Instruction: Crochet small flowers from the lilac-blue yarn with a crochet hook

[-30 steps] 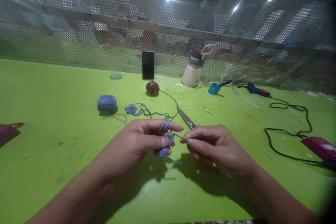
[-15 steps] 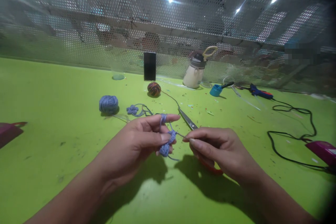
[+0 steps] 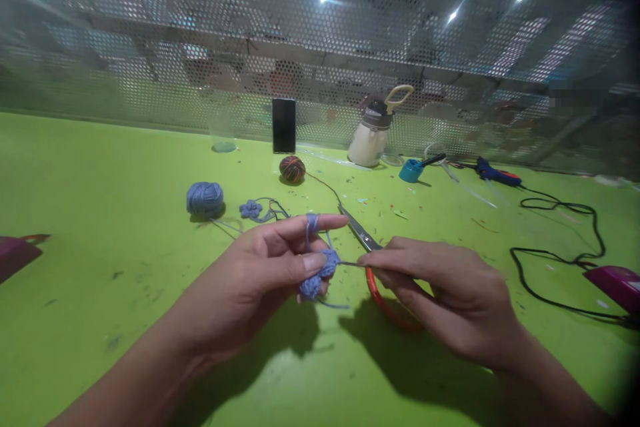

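Between its thumb and fingers, my left hand (image 3: 270, 263) pinches a small blue-purple crochet piece (image 3: 311, 285). Yarn of the same colour is wrapped round its stretched index finger. My right hand (image 3: 440, 290) grips a thin crochet hook (image 3: 351, 264), whose tip meets the edge of the crochet piece. Under the right hand lie scissors (image 3: 359, 227) with red handles, partly hidden by it. A ball of blue yarn (image 3: 205, 200) rests beyond the left hand, and a finished-looking crochet flower (image 3: 251, 209) lies beside it with loose dark strands.
A multicoloured yarn ball (image 3: 292, 169) trails a strand towards the scissors. Farther back stand a phone (image 3: 284, 125), a bottle (image 3: 370, 137) and a small blue pot (image 3: 411, 171). At the right lie a glue gun (image 3: 497, 173), a black cord (image 3: 517, 273) and a magenta object (image 3: 615, 287).
My right hand has moved slightly right and turned flatter, so more of the red scissor handle shows. The left hand keeps its pinch on the crochet piece, almost unmoved.
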The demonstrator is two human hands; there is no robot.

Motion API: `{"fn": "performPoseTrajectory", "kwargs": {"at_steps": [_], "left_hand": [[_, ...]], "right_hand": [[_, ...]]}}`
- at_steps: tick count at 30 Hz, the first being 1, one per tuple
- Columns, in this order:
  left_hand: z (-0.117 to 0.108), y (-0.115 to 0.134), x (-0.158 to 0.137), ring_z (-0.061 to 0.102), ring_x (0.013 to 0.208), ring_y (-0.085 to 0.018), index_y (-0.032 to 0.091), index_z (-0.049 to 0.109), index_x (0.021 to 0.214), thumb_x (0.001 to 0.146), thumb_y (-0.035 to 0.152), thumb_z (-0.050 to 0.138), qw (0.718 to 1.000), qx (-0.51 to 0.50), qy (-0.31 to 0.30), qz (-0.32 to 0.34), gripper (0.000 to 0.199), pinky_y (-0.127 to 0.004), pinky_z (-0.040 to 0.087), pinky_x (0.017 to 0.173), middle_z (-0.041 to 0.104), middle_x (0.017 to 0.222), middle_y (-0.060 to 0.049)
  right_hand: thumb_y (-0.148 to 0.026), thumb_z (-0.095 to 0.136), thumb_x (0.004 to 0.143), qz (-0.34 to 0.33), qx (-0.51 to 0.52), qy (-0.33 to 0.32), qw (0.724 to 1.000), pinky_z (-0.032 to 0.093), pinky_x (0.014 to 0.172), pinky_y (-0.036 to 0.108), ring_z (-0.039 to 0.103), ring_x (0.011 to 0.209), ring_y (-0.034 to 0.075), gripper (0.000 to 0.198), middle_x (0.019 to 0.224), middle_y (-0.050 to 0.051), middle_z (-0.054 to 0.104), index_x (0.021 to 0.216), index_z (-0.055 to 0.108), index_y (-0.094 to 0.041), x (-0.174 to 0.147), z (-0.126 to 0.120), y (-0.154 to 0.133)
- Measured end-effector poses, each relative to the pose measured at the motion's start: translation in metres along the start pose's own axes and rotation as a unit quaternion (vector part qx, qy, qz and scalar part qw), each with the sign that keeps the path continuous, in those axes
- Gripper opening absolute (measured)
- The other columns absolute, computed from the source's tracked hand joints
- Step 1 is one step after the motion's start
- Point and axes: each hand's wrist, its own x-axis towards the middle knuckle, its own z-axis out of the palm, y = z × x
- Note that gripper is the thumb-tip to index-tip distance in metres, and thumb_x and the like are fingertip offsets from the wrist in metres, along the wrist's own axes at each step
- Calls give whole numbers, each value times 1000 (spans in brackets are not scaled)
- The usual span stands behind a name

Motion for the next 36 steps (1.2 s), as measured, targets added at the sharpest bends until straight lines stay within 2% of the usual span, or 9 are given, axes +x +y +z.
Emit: {"fn": "performPoseTrajectory", "kwargs": {"at_steps": [7,13,19,26,29,33,36], "left_hand": [[1,0,-2,54,70,-8,23,73,115,79,17,76,1000,1,-7,4,37,-17,43,66,61,80,0],[2,2,-1,55,68,-7,27,75,110,78,20,78,997,68,9,22,33,-17,46,64,58,80,2],[-1,-3,-3,59,71,-7,32,73,113,79,19,78,991,122,11,61,37,-16,49,65,58,80,4],[2,-4,-4,61,69,-9,32,73,113,76,21,80,973,193,58,109,39,-18,53,65,62,78,4],[5,-5,-5,64,71,-12,33,73,114,77,21,78,947,269,88,152,39,-22,54,68,65,79,3],[5,-10,-7,64,76,-15,36,72,116,80,22,75,871,399,134,252,39,-26,54,74,70,80,2],[4,-14,-9,66,78,-17,33,71,118,80,19,74,829,453,136,299,40,-30,53,79,74,86,0]], "right_hand": [[-2,51,91,-36,-72,-17,997,48,60,29,68,73,18,26,87,10,73,109,66,-14,-3,-2,-2],[-2,48,90,-52,-143,-21,988,46,62,30,67,78,19,30,95,10,72,112,63,-16,-8,-4,-3],[-4,49,92,-37,-118,-24,992,47,63,29,66,78,18,30,93,10,71,116,62,-16,-10,-3,-5],[-4,50,92,-28,-97,-12,995,47,62,29,65,75,17,29,90,8,70,116,62,-17,-11,-1,-7],[-3,51,91,-13,-80,-2,997,45,61,28,63,71,15,30,85,5,68,116,62,-17,-10,1,-8],[-2,50,90,0,-48,9,999,43,55,26,59,64,13,31,77,2,64,113,63,-18,-8,3,-11],[-4,51,90,24,-17,19,999,45,55,25,61,62,13,29,75,1,68,109,66,-20,-5,5,-13]]}}
